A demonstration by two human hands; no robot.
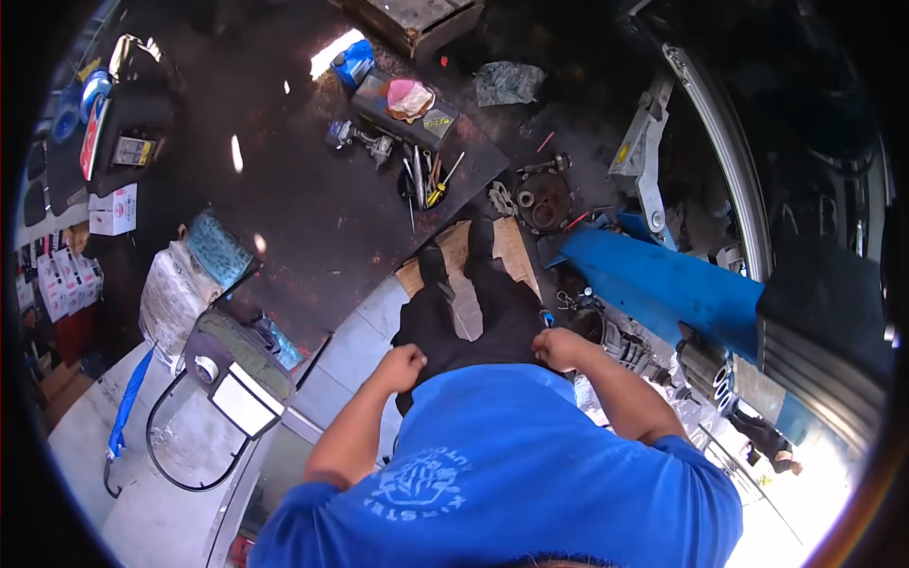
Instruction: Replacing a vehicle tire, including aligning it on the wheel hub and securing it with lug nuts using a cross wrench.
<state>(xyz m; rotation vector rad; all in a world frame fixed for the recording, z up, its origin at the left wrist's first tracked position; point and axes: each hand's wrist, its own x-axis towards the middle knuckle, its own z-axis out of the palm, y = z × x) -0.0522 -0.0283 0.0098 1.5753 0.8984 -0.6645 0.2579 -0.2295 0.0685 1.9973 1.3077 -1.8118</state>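
I stand in black trousers [445, 336], and both my hands are at hip height against them. My left hand [405, 365] is closed at the left hip, its fingers curled onto the dark cloth. At the right hip my right hand [559, 349] pinches the cloth in the same way. A small blue object [547, 319] shows just beyond the right fingers; its kind is unclear. Beneath my feet lies a flattened cardboard sheet [516, 256]. In front of it are several hand tools [431, 180], among them screwdrivers, on the dark floor.
Ahead stands a grey box [398, 114] with a pink-and-white cloth [409, 98] on it, beside a blue container [353, 62]. A round metal part [545, 201] lies ahead right, near a long blue panel [663, 279]. Greasy machine parts [625, 346] crowd my right; wrapped goods [175, 289] stand left.
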